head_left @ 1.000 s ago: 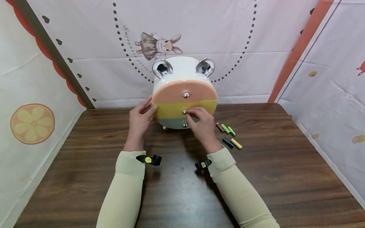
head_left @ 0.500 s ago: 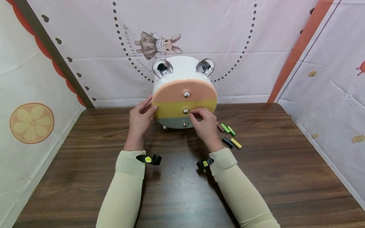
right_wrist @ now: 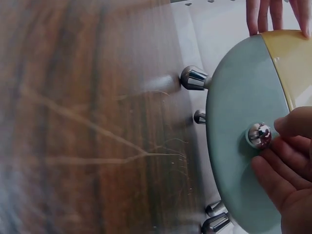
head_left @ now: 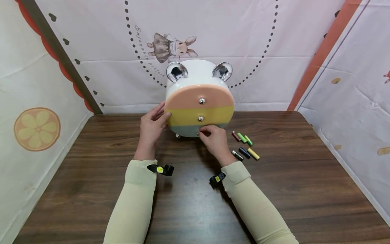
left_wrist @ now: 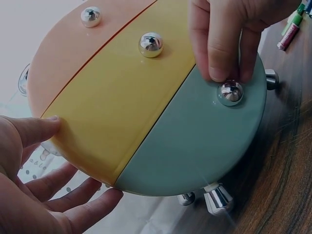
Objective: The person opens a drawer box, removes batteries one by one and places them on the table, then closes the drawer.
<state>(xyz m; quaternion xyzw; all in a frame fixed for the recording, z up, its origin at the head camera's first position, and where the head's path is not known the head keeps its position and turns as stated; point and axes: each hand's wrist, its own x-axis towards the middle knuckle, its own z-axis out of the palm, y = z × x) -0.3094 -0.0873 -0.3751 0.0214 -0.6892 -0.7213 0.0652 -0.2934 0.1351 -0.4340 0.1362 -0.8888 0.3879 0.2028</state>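
Observation:
A rounded white cabinet (head_left: 195, 73) stands on short silver feet, its front striped in peach, yellow and green drawers, each with a silver ball knob. My left hand (head_left: 151, 130) holds its left side, thumb on the front edge of the yellow drawer (left_wrist: 117, 92) and fingers spread along the side. At the green drawer (left_wrist: 195, 141), my right hand (head_left: 214, 142) has its fingertips at the edge of the knob (right_wrist: 259, 135). In the right wrist view the thumb and fingers are spread wider than that knob, not closed round it.
Several small coloured cylinders, among them a yellow one (head_left: 253, 154) and a dark blue one (head_left: 244, 153), lie on the brown wooden table (head_left: 304, 176) right of the cabinet. A printed fabric backdrop (head_left: 243, 30) rises behind and at both sides.
The yellow drawer, slightly out before, now sits flush. My right hand has left its knob and moved down to the green drawer's knob. My left hand stays at the cabinet's side.

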